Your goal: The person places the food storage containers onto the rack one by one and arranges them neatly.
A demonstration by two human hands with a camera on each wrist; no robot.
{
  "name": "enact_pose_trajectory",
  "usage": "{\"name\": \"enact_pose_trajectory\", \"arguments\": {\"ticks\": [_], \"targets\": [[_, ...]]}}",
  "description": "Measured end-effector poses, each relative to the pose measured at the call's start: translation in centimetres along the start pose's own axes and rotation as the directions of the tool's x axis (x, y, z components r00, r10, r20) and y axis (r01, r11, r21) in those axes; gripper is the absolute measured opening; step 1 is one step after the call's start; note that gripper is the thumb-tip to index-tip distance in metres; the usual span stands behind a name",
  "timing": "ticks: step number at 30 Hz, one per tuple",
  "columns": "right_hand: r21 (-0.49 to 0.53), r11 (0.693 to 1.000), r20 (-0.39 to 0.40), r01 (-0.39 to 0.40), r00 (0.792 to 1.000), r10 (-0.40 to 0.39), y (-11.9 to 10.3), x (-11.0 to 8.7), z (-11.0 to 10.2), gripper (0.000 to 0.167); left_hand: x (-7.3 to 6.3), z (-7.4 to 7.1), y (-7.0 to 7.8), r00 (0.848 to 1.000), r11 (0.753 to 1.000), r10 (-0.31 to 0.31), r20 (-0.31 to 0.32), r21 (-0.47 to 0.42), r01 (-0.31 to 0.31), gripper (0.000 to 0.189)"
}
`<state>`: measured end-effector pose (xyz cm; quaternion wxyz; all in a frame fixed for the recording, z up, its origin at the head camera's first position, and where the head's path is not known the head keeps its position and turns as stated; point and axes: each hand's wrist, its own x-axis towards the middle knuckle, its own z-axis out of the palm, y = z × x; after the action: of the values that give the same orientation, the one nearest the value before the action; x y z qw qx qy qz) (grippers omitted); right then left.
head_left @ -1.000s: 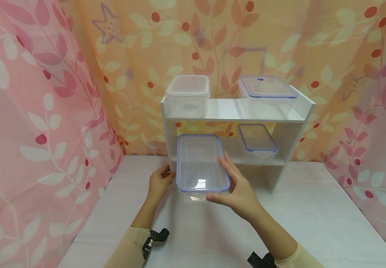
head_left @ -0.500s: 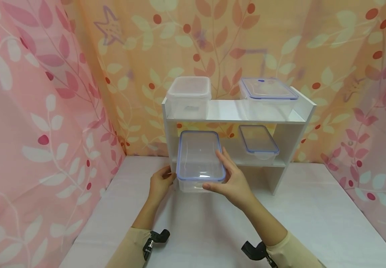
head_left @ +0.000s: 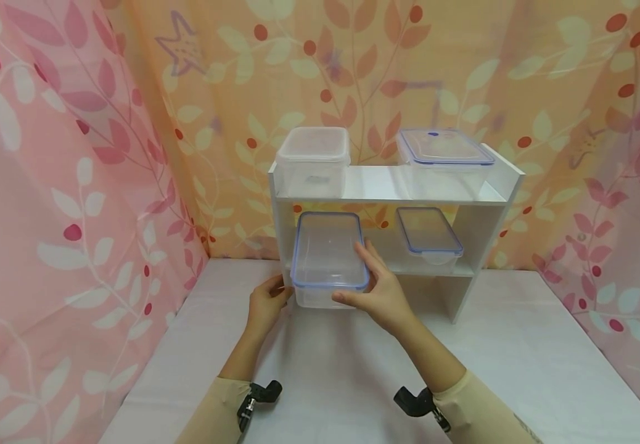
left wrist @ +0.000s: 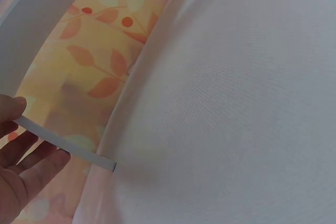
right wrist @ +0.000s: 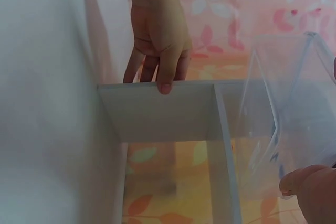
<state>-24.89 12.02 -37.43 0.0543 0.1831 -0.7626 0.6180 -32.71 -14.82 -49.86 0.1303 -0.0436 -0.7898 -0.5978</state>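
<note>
My right hand (head_left: 385, 301) grips a clear plastic food container (head_left: 328, 250) with a blue-rimmed lid by its right side, thumb at the front and fingers along the right edge. The container is at the left half of the middle level of a white shelf unit (head_left: 378, 182), jutting out past its front. Low on the unit's left side, my left hand (head_left: 266, 303) pinches the side panel (left wrist: 68, 144), thumb on one face and fingers on the other. In the right wrist view, the container (right wrist: 294, 93) appears above the lower compartment; whether it touches the shelf board cannot be told.
On top of the unit stand a white-lidded container (head_left: 313, 161) at left and a larger blue-rimmed one (head_left: 446, 161) at right. A smaller blue-lidded container (head_left: 430, 231) sits on the middle level at right. Floral curtains (head_left: 103, 185) enclose the white table (head_left: 536, 351).
My right hand has pushed the container away from me, toward the shelf's left half; its lid now looks flatter and farther back. The left hand keeps its hold on the panel.
</note>
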Motion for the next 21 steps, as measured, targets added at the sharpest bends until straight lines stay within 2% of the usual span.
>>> {"name": "enact_pose_trajectory", "arguments": {"ticks": [6, 21], "targets": [[0.017, 1.000, -0.012, -0.010, 1.000, 0.010, 0.2, 1.1, -0.1, 0.111, 0.0, 0.1, 0.0, 1.000, 1.000, -0.005, -0.002, 0.016, 0.005, 0.038], [-0.036, 0.999, -0.041, 0.012, 0.999, -0.014, 0.9, 3.7, -0.1, 0.111, 0.0, 0.0, -0.1, 1.000, 1.000, -0.005, 0.000, 0.019, 0.005, 0.037]]}}
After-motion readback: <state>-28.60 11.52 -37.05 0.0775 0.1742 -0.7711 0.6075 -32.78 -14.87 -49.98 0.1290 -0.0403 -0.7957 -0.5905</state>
